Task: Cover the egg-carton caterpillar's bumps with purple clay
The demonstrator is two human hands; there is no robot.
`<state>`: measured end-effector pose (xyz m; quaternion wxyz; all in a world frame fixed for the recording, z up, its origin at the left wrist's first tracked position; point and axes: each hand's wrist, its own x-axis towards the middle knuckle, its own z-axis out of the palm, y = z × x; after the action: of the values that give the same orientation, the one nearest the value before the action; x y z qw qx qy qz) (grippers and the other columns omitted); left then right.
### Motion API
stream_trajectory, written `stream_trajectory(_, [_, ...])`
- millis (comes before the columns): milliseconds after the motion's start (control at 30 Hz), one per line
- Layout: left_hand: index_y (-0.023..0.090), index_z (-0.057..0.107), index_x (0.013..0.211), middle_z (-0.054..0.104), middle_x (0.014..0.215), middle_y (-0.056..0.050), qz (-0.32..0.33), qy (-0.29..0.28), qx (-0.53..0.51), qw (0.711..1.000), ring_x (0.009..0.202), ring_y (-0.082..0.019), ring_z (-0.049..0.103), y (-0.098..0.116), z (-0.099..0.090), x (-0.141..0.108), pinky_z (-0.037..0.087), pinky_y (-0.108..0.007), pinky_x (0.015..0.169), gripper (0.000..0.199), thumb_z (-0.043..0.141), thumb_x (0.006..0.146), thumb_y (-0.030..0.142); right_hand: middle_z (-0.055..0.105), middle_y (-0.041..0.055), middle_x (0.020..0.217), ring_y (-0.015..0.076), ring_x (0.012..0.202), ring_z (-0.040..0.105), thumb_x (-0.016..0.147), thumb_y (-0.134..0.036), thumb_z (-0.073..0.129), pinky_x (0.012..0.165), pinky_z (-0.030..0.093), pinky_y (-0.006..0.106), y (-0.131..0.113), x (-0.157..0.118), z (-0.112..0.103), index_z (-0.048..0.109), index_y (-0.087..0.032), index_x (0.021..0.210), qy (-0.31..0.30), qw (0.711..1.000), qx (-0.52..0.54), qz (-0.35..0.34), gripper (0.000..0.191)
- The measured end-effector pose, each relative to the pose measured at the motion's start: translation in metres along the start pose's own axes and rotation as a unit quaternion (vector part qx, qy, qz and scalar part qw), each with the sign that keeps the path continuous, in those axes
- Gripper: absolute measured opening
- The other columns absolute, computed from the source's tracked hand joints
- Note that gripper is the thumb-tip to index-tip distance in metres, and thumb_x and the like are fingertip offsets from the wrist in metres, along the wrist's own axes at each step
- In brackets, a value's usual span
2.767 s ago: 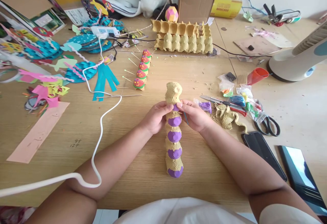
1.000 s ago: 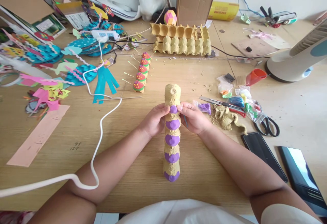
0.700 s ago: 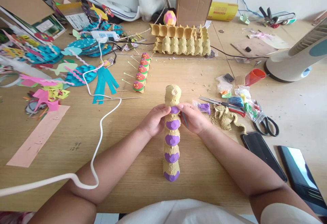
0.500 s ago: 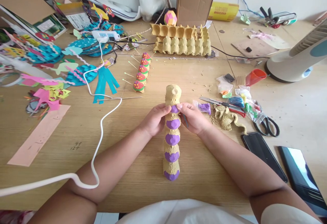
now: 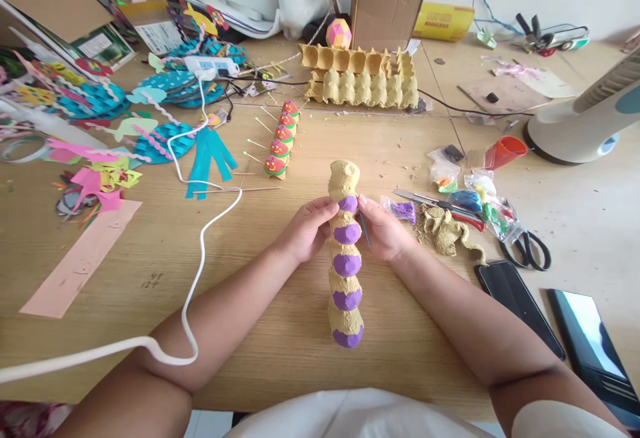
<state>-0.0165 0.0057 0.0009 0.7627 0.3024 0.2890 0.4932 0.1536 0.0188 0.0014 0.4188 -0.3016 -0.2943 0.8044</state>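
Note:
An egg-carton strip [image 5: 346, 249] with a row of bumps lies lengthwise in front of me, purple clay [image 5: 347, 265] pressed onto several of them. My left hand [image 5: 311, 228] grips its left side near the far end, thumb at the edge of a purple patch. On the opposite side, my right hand [image 5: 383, 230] holds the same strip, its thumb by that patch. A thin blue stick [image 5: 365, 229] shows under the right fingers; how it is held is hidden. Just right of that hand lies a small bag of purple clay [image 5: 403, 211].
A painted red-and-green carton strip [image 5: 283, 140] with pins stands beyond my hands. Uncut egg cartons [image 5: 370, 89] are at the back. To the right are a craft knife [image 5: 430, 203], scissors [image 5: 531, 250] and a phone [image 5: 520, 308]. A white cable [image 5: 201, 251] crosses my left forearm.
The strip has turned slightly, its near end shifting to the right. Both hands keep their hold near its far end. The whole view has shifted a little.

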Motion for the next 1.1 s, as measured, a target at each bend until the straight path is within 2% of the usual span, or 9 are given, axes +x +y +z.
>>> stream_trajectory(233, [0.016,0.082,0.086,0.081,0.082,-0.005,0.037,0.04,0.019,0.998,0.071,-0.014,0.072,-0.0013,0.001,0.0005,0.056,-0.026,0.071,0.035,0.099,0.068,0.04,0.069,-0.0006,0.072,0.0141,0.069,0.059,0.076,-0.054,0.092,0.065,0.049,0.027,-0.004,-0.001,0.0026,0.074,-0.02,0.082,-0.015,1.0,-0.021,-0.016,0.039])
stream_trajectory(400, [0.017,0.081,0.082,0.08,0.08,-0.004,0.057,0.06,0.03,0.996,0.068,-0.013,0.07,-0.0013,0.0039,-0.0031,0.054,-0.025,0.068,0.032,0.098,0.071,0.042,0.069,-0.0006,0.075,0.0132,0.07,0.059,0.069,-0.055,0.097,0.065,0.048,0.026,-0.0031,-0.0023,0.0052,0.075,-0.02,0.079,-0.003,1.0,-0.018,-0.011,0.043])
stream_trajectory(500, [0.016,0.081,0.084,0.079,0.08,-0.005,0.049,0.049,0.021,0.997,0.069,-0.014,0.07,-0.0002,0.005,-0.0036,0.054,-0.026,0.069,0.036,0.098,0.07,0.044,0.069,-0.0009,0.074,0.0136,0.07,0.059,0.068,-0.056,0.097,0.066,0.048,0.026,-0.0028,-0.0026,0.0066,0.075,-0.02,0.079,-0.001,1.0,-0.015,-0.016,0.043])
stream_trajectory(600, [0.015,0.08,0.09,0.078,0.082,-0.006,0.028,0.004,0.013,1.0,0.071,-0.016,0.07,0.0006,0.0045,-0.0024,0.055,-0.028,0.069,0.045,0.096,0.07,0.052,0.067,-0.0015,0.071,0.014,0.068,0.057,0.069,-0.057,0.096,0.067,0.049,0.028,-0.003,-0.002,0.0066,0.074,-0.021,0.079,-0.002,1.0,-0.015,-0.022,0.043])
stream_trajectory(667, [0.014,0.08,0.093,0.076,0.081,-0.006,0.012,-0.012,0.007,1.0,0.068,-0.016,0.068,0.0005,0.004,-0.0016,0.054,-0.028,0.065,0.049,0.095,0.07,0.055,0.064,-0.0024,0.068,0.0132,0.065,0.055,0.068,-0.057,0.097,0.064,0.047,0.027,-0.0027,-0.0015,0.006,0.073,-0.02,0.078,0.008,0.999,-0.023,-0.023,0.044])
stream_trajectory(867, [0.014,0.078,0.084,0.073,0.076,-0.004,0.011,0.042,-0.008,0.999,0.066,-0.014,0.065,-0.002,0.0052,-0.0039,0.052,-0.026,0.063,0.041,0.099,0.067,0.045,0.057,-0.0053,0.063,0.0103,0.058,0.047,0.062,-0.058,0.099,0.055,0.035,0.026,-0.0005,-0.0023,0.007,0.069,-0.02,0.074,0.044,0.997,-0.057,-0.015,0.051])
stream_trajectory(1100, [0.015,0.078,0.084,0.075,0.078,-0.005,0.008,0.044,-0.019,0.999,0.067,-0.015,0.067,-0.0028,0.0042,-0.007,0.054,-0.027,0.064,0.04,0.096,0.071,0.047,0.052,-0.0068,0.059,0.0089,0.054,0.04,0.059,-0.061,0.099,0.052,0.028,0.026,-0.0004,-0.0033,0.0092,0.068,-0.02,0.072,0.055,0.996,-0.072,-0.01,0.054])
